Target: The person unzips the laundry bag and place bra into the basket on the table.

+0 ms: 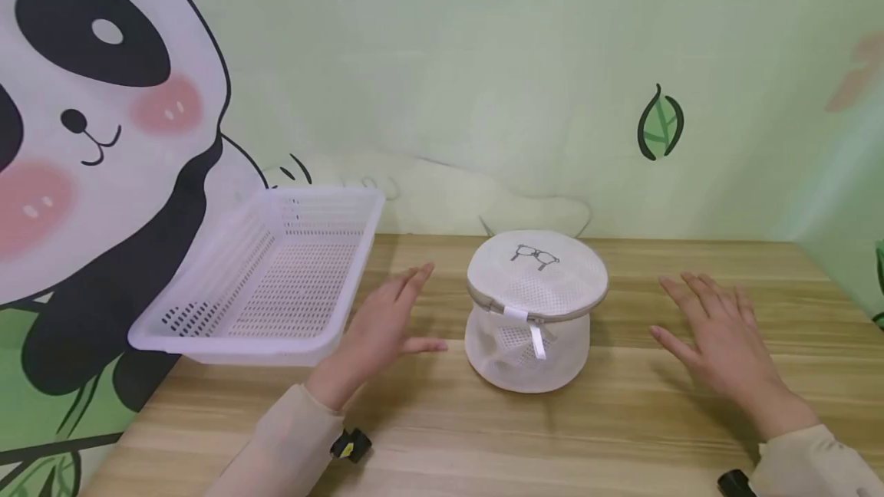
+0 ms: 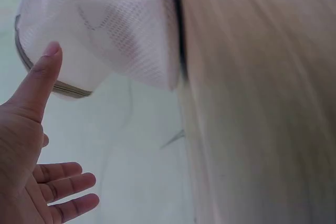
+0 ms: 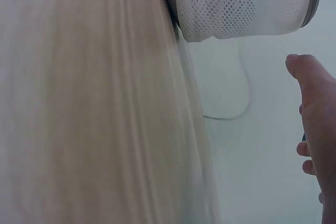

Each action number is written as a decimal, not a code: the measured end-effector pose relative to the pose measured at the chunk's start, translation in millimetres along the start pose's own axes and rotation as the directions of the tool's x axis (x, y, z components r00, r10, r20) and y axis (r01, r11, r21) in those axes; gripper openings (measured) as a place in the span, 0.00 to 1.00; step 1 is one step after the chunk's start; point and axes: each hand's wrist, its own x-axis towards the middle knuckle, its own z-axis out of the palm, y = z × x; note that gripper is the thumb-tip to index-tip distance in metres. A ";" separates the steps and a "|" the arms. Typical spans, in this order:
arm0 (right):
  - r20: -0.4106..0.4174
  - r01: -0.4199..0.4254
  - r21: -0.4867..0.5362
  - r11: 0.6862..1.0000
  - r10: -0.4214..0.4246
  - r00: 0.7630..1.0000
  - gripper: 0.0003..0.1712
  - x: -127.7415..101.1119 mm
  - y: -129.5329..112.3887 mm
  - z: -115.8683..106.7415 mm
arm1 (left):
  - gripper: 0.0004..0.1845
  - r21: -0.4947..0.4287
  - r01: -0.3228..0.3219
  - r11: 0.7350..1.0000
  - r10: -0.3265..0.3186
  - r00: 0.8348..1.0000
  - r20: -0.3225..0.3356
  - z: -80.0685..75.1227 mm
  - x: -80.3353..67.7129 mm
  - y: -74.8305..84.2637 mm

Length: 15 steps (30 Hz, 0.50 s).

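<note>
Both hands flat, fingers spread, holding nothing: left hand (image 1: 383, 328) and right hand (image 1: 718, 336) either side of zipped mesh laundry bag (image 1: 532, 309), mid worktop (image 1: 621, 420). White basket (image 1: 269, 274) tilted at left.

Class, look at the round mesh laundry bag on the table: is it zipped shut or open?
Shut. The mesh bag stands upright with its zip line closed around the rim and the white pull tab hanging down.

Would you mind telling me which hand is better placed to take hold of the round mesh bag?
Probably the left hand: its thumb nearly reaches the mesh bag, while the right hand sits farther away. Both are open.
</note>
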 end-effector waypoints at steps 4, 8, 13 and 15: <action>-0.027 0.007 0.028 1.000 -0.006 1.000 0.43 2.0 -3.3 -3.0 | 0.61 -0.022 -0.048 0.999 0.046 0.994 -0.097 -5.2 1.4 3.0; -0.065 0.014 0.083 0.996 -0.009 0.998 0.43 5.1 -9.3 -9.4 | 0.61 -0.048 -0.058 0.997 0.050 0.986 -0.158 -10.4 2.1 7.2; -0.111 0.014 0.176 0.984 0.006 0.994 0.40 8.7 -18.8 -20.9 | 0.58 -0.108 -0.043 0.993 0.020 0.979 -0.201 -18.9 2.3 15.7; -0.134 0.014 0.193 0.981 0.013 0.991 0.39 9.6 -23.0 -25.2 | 0.58 -0.147 -0.034 0.988 0.002 0.977 -0.213 -21.7 2.0 19.6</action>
